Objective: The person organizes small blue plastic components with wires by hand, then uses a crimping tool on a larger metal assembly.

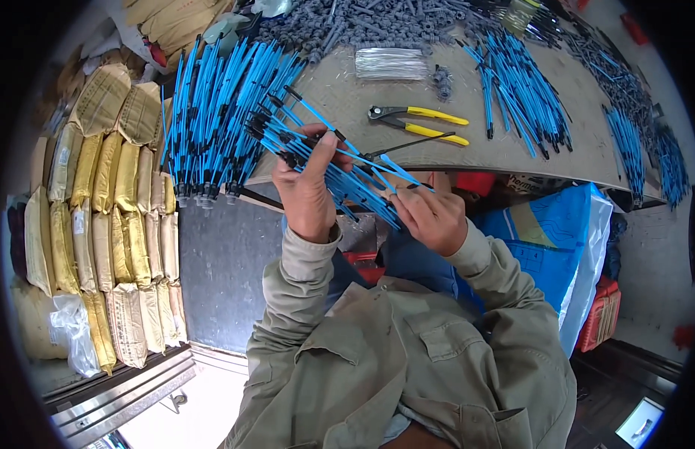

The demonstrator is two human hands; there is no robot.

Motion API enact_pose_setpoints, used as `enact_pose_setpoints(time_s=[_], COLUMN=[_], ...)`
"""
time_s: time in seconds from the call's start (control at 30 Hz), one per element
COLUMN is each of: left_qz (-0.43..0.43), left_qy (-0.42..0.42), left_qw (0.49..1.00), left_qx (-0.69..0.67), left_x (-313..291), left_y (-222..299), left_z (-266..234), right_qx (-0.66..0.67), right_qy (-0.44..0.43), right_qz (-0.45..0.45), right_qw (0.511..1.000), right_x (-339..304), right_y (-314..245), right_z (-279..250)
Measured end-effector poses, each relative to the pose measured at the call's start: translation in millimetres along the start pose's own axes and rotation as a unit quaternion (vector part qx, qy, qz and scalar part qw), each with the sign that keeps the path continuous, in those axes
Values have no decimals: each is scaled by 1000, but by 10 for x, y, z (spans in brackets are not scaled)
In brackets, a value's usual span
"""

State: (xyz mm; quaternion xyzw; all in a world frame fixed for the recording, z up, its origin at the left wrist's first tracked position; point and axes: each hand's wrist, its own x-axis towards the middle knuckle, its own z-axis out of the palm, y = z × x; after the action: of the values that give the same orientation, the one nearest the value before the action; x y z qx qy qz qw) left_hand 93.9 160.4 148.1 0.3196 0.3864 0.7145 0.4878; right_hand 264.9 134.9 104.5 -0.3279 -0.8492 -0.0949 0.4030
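One bundle of blue tubes (355,187) crosses the near edge of the table (328,93), left hand (311,191) closed around it, right hand (435,217) pinching ends; pliers (436,113) lie inside that edge, bare surface alongside.

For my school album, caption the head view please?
Left hand and right hand hold thin blue rods near yellow-handled pliers.

I am in a workshop: my table (332,93) carries pliers (437,114), heaped grey fittings (355,26) and bundled blue rods (220,112), near stacked sacks (106,176).
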Motion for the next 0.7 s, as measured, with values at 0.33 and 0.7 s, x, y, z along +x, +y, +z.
enact_pose_setpoints(time_s=[0.33,0.7], left_qz=[92,-152], left_qy=[29,-162], left_qw=[994,973], left_qx=[-43,-65], left_x=[58,-392], left_y=[0,332], left_z=[-168,-63], right_qx=[78,427], right_qy=[-59,-216], right_qz=[155,222], right_qw=[983,850], right_x=[-4,372], right_y=[12,-86], right_z=[-487,-216])
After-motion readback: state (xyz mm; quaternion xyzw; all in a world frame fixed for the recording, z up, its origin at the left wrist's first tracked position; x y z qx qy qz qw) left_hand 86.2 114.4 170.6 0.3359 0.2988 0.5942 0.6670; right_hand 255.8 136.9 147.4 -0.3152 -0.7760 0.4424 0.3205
